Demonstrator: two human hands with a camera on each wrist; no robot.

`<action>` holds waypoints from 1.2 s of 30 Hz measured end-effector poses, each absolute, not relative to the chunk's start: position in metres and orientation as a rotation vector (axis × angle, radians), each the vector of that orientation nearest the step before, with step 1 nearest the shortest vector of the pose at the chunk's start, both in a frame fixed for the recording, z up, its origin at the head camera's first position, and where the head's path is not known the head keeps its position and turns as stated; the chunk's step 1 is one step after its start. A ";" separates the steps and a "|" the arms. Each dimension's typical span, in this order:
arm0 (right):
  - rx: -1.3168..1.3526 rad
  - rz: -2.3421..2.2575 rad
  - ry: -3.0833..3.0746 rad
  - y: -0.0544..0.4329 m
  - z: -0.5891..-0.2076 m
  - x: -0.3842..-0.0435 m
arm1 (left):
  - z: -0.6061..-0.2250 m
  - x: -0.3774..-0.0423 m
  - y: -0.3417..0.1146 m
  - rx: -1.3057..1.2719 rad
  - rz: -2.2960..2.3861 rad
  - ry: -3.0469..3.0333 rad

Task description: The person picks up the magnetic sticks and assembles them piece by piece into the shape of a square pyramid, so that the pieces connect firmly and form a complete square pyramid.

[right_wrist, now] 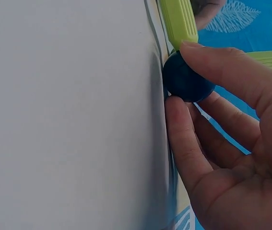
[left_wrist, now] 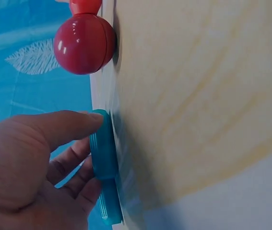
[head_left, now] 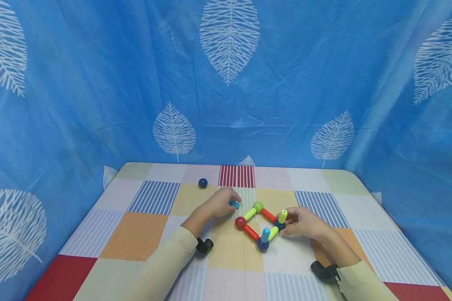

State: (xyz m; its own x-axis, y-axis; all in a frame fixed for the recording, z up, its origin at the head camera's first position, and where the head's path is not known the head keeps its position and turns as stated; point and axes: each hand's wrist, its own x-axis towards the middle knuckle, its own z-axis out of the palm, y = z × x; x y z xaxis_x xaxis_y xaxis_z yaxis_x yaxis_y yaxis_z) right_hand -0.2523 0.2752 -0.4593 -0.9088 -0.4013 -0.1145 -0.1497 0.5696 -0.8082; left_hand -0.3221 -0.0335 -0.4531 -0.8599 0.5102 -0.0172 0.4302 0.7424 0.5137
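Observation:
My left hand (head_left: 220, 202) pinches a light blue rod (left_wrist: 105, 148) that lies on the table, its thumb on top; a further light blue piece (left_wrist: 110, 203) extends below it in the left wrist view. A four-sided frame of rods and balls lies to its right. The frame has a red ball (head_left: 240, 223), a green ball (head_left: 258, 206) and two dark blue balls at its corners. With thumb and fingers, my right hand (head_left: 306, 222) holds the right dark blue ball (right_wrist: 186, 79), which bears an upright yellow-green rod (head_left: 283, 216). Another light blue rod (head_left: 265, 235) stands on the front ball (head_left: 263, 245).
A loose dark blue ball (head_left: 202, 183) lies farther back on the left. The patchwork tablecloth (head_left: 135, 236) covers the table, and a blue curtain (head_left: 271, 104) with leaf prints surrounds its back and sides.

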 end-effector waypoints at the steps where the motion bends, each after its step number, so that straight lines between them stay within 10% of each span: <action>1: -0.452 -1.260 2.516 0.275 -0.459 -0.252 | -0.453 -0.322 -0.033 0.747 0.760 2.782; 36: -0.369 -1.267 2.489 0.276 -0.457 -0.250 | -0.457 -0.316 -0.049 0.823 1.058 2.721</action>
